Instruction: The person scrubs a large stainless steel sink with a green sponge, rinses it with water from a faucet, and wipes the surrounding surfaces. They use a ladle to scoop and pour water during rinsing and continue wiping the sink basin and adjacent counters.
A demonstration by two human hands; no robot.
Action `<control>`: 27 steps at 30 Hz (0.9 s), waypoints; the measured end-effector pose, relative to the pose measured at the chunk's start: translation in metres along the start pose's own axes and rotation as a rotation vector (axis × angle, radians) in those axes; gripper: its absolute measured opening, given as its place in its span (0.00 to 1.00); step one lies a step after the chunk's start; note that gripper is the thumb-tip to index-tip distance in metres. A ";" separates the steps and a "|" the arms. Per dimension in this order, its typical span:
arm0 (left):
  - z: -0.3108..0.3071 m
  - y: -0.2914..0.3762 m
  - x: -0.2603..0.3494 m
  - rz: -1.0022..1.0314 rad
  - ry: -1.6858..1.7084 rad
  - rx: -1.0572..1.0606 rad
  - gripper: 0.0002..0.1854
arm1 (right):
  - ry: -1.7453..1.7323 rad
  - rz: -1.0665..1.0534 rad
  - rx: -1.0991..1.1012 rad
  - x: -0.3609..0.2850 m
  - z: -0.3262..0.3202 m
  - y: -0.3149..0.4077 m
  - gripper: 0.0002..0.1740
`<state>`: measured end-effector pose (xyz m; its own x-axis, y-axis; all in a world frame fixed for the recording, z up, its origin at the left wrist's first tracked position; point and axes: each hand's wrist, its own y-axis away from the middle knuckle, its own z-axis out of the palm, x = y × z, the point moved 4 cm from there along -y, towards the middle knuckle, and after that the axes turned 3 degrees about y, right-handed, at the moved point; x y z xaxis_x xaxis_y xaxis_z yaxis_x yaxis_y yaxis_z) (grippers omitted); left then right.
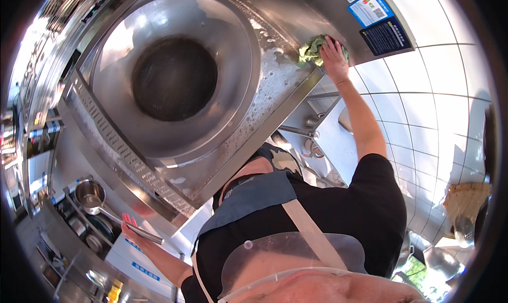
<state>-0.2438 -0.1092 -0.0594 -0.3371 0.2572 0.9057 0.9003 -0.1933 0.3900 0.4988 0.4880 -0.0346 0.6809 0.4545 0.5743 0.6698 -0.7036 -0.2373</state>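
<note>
My right hand (335, 61) presses a crumpled green cloth (313, 51) against the foot of the stainless-steel backsplash, at the right corner of the range. My left hand (135, 231), low at the left, holds the long handle of a steel ladle with a deep round bowl (90, 196); the handle crosses the hand, and some fingers stick out above it. Between my hands lies a large round wok (174, 79) with a dark bottom, set in the range top. Suds and water drops cover the steel top (274, 75) to its right.
A slotted drain channel (119, 140) with foam beside it runs along the range's left side. Below the right corner is a white shelf (337, 132) with metal pots near it. A white tiled wall (416, 100) rises at the right. Containers (93, 241) stand at the lower left.
</note>
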 end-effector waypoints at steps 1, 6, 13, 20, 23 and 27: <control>-0.001 0.010 0.005 0.030 -0.002 0.018 0.27 | -0.030 0.004 -0.036 -0.014 0.011 0.012 0.20; -0.012 0.059 0.020 0.114 0.215 0.029 0.28 | -0.595 0.612 -0.032 -0.086 0.064 0.067 0.23; 0.003 0.115 0.023 0.225 0.385 -0.034 0.30 | -0.924 0.822 0.154 -0.155 0.004 0.083 0.22; 0.010 0.142 0.022 0.242 0.364 -0.090 0.35 | -1.278 0.723 0.015 -0.290 -0.125 0.094 0.19; 0.005 0.154 0.018 0.272 0.374 -0.146 0.33 | -1.634 0.768 -0.156 -0.324 -0.155 0.089 0.20; -0.015 0.173 0.009 0.300 0.378 -0.187 0.30 | -2.126 0.933 -0.496 -0.325 -0.193 0.068 0.19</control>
<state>-0.0956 -0.1542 0.0187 -0.1789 -0.1890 0.9655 0.9195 -0.3812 0.0958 0.2661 0.1869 -0.0864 0.1014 -0.4493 -0.8876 0.2526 -0.8514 0.4598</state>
